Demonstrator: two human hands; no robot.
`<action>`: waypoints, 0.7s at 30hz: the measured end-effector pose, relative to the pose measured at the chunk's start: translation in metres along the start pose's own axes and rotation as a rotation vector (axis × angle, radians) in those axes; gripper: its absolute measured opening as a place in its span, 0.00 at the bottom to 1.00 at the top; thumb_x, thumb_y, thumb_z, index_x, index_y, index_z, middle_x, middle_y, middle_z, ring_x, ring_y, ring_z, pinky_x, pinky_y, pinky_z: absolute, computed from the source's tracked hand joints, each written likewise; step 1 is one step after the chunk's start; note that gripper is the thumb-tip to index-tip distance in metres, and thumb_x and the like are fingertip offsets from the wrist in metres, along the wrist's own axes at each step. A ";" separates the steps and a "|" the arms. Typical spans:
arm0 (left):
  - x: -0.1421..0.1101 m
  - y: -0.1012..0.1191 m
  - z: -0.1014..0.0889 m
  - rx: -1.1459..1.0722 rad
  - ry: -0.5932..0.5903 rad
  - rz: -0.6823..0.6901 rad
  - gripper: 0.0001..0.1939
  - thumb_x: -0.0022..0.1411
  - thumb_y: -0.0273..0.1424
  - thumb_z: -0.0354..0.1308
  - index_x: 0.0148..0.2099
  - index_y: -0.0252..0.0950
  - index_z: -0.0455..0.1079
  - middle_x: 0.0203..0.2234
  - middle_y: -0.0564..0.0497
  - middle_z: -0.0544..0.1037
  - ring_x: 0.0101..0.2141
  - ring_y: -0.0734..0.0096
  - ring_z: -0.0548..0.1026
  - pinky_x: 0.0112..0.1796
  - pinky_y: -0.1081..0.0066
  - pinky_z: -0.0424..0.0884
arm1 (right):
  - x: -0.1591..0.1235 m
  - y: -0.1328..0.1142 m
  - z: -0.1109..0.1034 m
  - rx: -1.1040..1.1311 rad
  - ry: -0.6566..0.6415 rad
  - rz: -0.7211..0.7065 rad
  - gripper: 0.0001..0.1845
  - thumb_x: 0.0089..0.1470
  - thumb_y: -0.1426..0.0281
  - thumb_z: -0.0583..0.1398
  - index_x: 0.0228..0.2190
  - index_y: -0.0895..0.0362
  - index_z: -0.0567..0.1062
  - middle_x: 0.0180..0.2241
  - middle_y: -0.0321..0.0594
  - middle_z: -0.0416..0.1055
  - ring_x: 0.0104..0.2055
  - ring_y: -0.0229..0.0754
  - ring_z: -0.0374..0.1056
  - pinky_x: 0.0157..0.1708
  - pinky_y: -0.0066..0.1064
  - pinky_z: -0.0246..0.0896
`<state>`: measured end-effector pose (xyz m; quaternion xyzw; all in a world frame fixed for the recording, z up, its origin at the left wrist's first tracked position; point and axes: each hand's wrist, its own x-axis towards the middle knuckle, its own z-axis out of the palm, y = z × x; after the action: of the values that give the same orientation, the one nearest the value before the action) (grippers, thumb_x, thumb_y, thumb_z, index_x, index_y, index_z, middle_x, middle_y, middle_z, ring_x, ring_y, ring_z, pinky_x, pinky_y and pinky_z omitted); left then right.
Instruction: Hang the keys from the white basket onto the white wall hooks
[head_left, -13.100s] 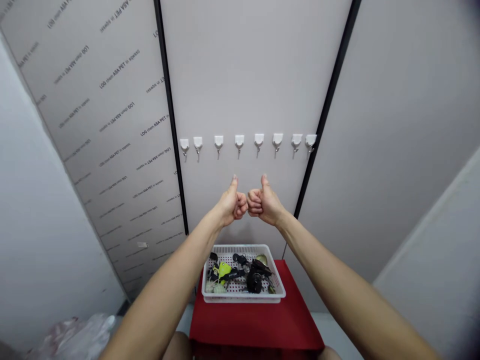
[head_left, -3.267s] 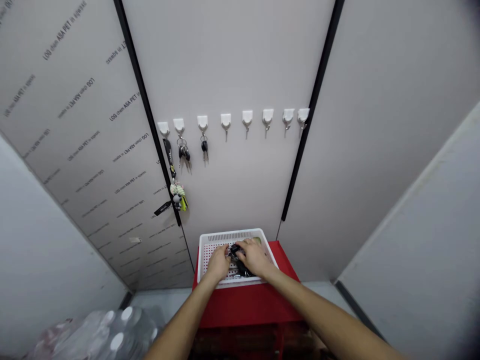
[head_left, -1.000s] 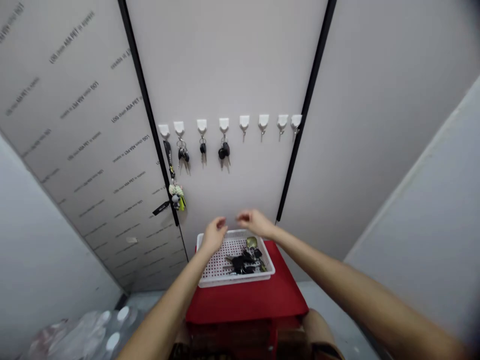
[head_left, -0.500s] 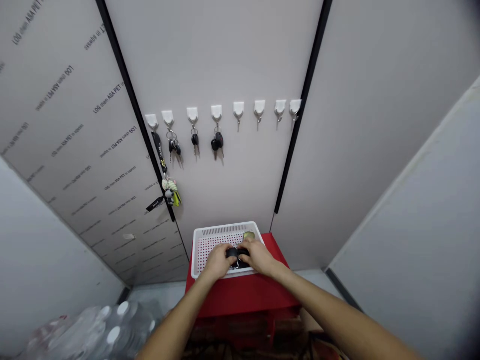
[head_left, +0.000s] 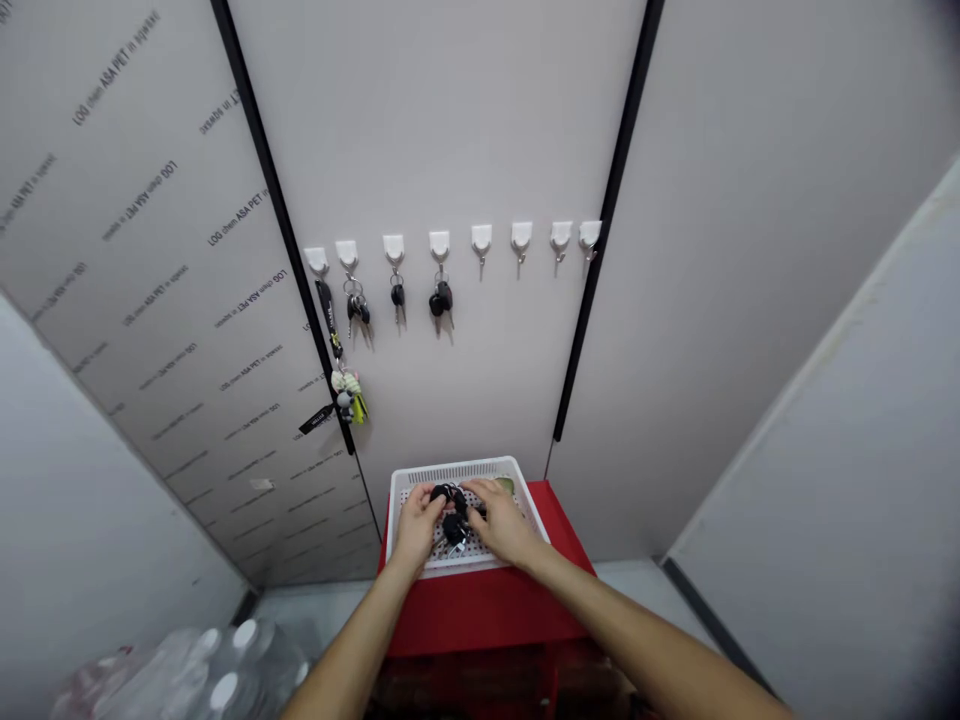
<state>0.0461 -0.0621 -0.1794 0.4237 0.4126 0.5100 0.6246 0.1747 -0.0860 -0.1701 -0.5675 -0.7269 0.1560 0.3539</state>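
Note:
Over the white basket (head_left: 397, 520), my left hand (head_left: 417, 522) pinches a bunch of black-headed keys (head_left: 444, 492) between thumb and fingers. Its other side is gripped by my right hand (head_left: 504, 522), with the fingers curled round it and partly hiding it. Just below, a second bunch of keys (head_left: 454, 530) with black heads and metal blades lies in the basket between my hands. A greenish item (head_left: 507, 485) sits at the basket's far right corner, partly behind my right hand.
The basket stands on a red table (head_left: 480, 612) against the wall. A row of white hooks (head_left: 439, 243) is fixed above; the left ones hold keys (head_left: 441, 298) and a lanyard with charms (head_left: 347, 392). Wrapped bottles (head_left: 244, 665) stand at the lower left.
Both hands have lifted slightly and drawn back within the basket, bringing the key bunch up between them. Another bunch now shows below. The view has tilted up a little.

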 end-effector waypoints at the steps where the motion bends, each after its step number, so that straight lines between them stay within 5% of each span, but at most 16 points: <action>1: 0.000 0.000 -0.001 -0.016 0.004 0.000 0.12 0.38 0.30 0.55 0.28 0.33 0.58 0.20 0.55 0.69 0.23 0.79 0.68 0.28 0.78 0.61 | 0.002 -0.002 0.001 0.049 -0.029 0.004 0.18 0.38 0.75 0.50 0.36 0.60 0.66 0.36 0.43 0.65 0.39 0.40 0.58 0.41 0.31 0.50; 4: 0.000 0.002 -0.003 -0.057 -0.006 -0.017 0.14 0.37 0.31 0.56 0.29 0.34 0.58 0.22 0.54 0.70 0.24 0.79 0.68 0.27 0.78 0.61 | 0.005 -0.005 0.002 0.213 -0.120 0.018 0.16 0.40 0.73 0.49 0.34 0.59 0.67 0.33 0.41 0.67 0.36 0.39 0.61 0.37 0.31 0.53; 9: -0.002 0.003 -0.003 -0.031 -0.068 -0.065 0.15 0.35 0.33 0.57 0.27 0.34 0.57 0.20 0.55 0.69 0.23 0.78 0.68 0.26 0.78 0.61 | 0.006 0.003 0.004 0.396 -0.072 0.059 0.14 0.42 0.69 0.48 0.31 0.59 0.68 0.32 0.41 0.67 0.35 0.38 0.61 0.37 0.30 0.53; 13: -0.003 0.000 0.000 0.047 -0.097 -0.016 0.13 0.36 0.31 0.55 0.28 0.34 0.57 0.18 0.56 0.68 0.21 0.79 0.66 0.26 0.77 0.60 | 0.006 0.007 0.008 0.463 -0.059 0.151 0.08 0.38 0.70 0.52 0.23 0.60 0.68 0.22 0.36 0.66 0.26 0.35 0.61 0.28 0.26 0.55; 21: -0.004 0.034 0.007 0.752 -0.136 0.444 0.06 0.43 0.26 0.47 0.28 0.36 0.62 0.25 0.52 0.68 0.30 0.73 0.65 0.34 0.73 0.59 | 0.026 -0.004 -0.022 0.456 0.008 0.231 0.05 0.35 0.73 0.52 0.13 0.60 0.62 0.12 0.29 0.55 0.17 0.29 0.52 0.18 0.21 0.48</action>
<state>0.0427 -0.0628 -0.1449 0.7326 0.4262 0.4170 0.3282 0.1849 -0.0666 -0.1433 -0.5530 -0.6020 0.3529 0.4553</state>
